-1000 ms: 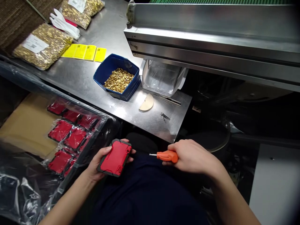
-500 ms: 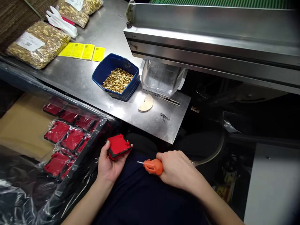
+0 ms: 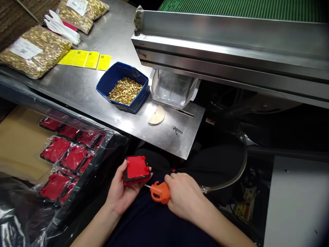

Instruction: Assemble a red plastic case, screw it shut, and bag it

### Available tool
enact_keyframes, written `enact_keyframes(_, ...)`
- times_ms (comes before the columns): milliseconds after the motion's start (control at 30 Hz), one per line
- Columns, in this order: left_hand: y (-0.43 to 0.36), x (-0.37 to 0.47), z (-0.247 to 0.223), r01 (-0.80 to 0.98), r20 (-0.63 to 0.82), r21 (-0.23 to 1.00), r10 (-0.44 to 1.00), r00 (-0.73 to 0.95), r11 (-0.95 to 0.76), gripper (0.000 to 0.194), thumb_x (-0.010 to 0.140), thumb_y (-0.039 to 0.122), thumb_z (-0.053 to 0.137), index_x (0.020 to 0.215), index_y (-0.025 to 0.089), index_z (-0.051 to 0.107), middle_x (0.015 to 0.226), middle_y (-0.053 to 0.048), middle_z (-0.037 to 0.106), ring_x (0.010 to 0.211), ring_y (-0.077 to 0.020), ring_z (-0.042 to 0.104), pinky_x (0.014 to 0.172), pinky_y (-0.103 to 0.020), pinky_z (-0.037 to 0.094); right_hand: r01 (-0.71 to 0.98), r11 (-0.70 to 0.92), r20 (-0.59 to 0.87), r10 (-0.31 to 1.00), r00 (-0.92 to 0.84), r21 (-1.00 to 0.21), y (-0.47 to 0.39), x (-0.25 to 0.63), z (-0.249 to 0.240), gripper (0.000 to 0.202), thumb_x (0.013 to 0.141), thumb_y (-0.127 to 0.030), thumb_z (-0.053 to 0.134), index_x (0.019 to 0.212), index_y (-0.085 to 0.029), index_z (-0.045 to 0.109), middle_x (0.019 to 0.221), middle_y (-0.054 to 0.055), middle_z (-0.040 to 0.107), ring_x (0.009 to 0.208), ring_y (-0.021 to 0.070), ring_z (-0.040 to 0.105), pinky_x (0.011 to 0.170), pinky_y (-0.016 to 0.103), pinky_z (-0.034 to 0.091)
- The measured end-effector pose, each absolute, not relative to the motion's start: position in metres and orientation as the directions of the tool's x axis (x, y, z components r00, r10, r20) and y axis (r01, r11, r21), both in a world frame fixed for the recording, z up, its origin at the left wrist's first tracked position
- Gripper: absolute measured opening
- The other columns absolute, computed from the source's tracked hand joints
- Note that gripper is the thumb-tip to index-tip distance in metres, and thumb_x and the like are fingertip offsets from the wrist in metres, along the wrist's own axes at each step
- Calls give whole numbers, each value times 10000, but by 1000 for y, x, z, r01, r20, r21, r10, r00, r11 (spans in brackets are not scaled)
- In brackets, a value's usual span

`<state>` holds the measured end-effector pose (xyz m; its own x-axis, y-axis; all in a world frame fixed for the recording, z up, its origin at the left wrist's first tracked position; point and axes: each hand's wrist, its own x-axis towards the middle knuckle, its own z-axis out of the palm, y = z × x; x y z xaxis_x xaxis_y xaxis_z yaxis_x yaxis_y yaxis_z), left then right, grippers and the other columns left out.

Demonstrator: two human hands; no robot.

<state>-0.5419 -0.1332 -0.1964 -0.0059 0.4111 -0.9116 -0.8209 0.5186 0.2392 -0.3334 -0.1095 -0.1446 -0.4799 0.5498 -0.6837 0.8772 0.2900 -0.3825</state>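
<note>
A stack of red and black square parts (image 3: 137, 168) rests in my left hand (image 3: 122, 192), with the thumb along its left side and fingers beneath. My right hand (image 3: 183, 195) is wrapped round an orange air gun (image 3: 160, 192), whose thin metal nozzle points left, close to the lower right of the parts. A clear hose (image 3: 226, 182) runs off to the right from behind that hand. On the metal table, a blue bin (image 3: 140, 103) holds many small brass pieces (image 3: 125, 91).
Beyond the table corner (image 3: 177, 147) runs a metal conveyor frame (image 3: 218, 55). A clear bin (image 3: 172, 89), a cream disc (image 3: 156, 115) and small clippers (image 3: 177, 129) lie nearby. At left, a lined box (image 3: 102, 151) contains bagged red parts (image 3: 74, 156). Bags of brass pieces (image 3: 36, 51) sit behind.
My left hand has moved right and down with the red parts, now tilted more toward the camera. The air gun has shifted slightly left and down, nearer the parts. The view has shifted a little.
</note>
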Motion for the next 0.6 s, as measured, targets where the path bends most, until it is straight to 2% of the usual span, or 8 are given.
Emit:
enact_keyframes(67,-133,-545,-195,-775,-893,264,448,29,575,392,956,315,617,1288,111,657,1233,-221,748,1068,-393,757,862,-519,672,846,314,-626,572,-531,-430,-99,-309,-142,271,750,-135,596,1005,-195,665,1019,78,708,1007,255,666,1050,403,431)
enact_keyframes(133,-130,-549,-193,-736,-861,302,505,62,606,485,919,253,649,1389,146,601,1323,-222,713,1152,-428,721,845,-513,678,847,325,-538,663,-521,-420,-83,-275,-141,339,784,-90,576,1076,-242,658,1182,60,662,1147,243,599,1133,412,349)
enact_keyframes(233,-122,-551,-191,-679,-841,343,535,86,649,541,885,216,684,1413,148,592,1355,-213,701,1205,-436,693,822,-504,687,907,333,-441,795,-417,-258,-52,-222,-149,436,856,-98,567,1246,-286,612,1420,82,529,1290,276,496,1080,422,378)
enact_keyframes(300,-118,-549,-193,-644,-849,344,520,98,683,478,881,230,699,1336,92,650,1299,-223,730,1184,-419,708,819,-474,691,933,347,-387,851,-354,-89,-28,-193,-164,397,907,-145,569,1285,-266,597,1471,115,474,1325,312,460,1068,438,390)
enact_keyframes(367,-117,-547,-198,-621,-860,332,498,109,710,405,880,254,717,1241,71,704,1202,-218,772,1114,-388,747,818,-433,690,934,355,-371,873,-315,41,-3,-173,-185,390,936,-139,540,1314,-220,591,1451,159,478,1282,333,494,1050,448,411)
enact_keyframes(467,-120,-542,-203,-601,-868,333,485,105,726,355,861,283,770,1160,96,732,1113,-198,800,1018,-345,782,829,-389,677,913,400,-409,848,-336,80,29,-155,-216,442,946,-83,507,1366,-198,577,1405,179,522,1145,291,603,920,367,487)
enact_keyframes(600,-125,-537,-198,-574,-834,416,547,68,705,548,825,305,826,1336,206,653,1255,-145,763,1092,-326,758,854,-370,651,885,449,-449,821,-353,125,60,-139,-251,490,964,-10,418,1389,-197,575,1480,209,497,1040,246,680,767,292,506)
